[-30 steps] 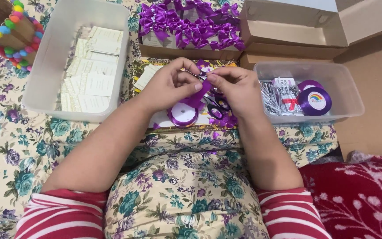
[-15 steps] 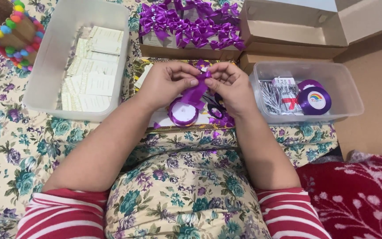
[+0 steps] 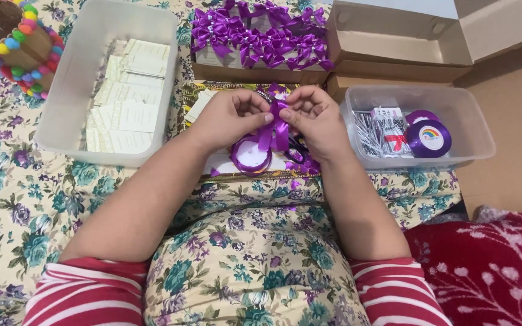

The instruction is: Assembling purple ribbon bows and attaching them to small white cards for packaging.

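I see left hand [image 3: 229, 118] and right hand [image 3: 316, 118] pinching purple ribbon [image 3: 277, 124]; clear tub [image 3: 477, 130] at three o'clock holds a round purple spool [image 3: 428, 138].

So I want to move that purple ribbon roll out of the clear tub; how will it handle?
The purple ribbon roll looks light. It is round, so probably rolls if stood on edge. Its glossy satin may slip.
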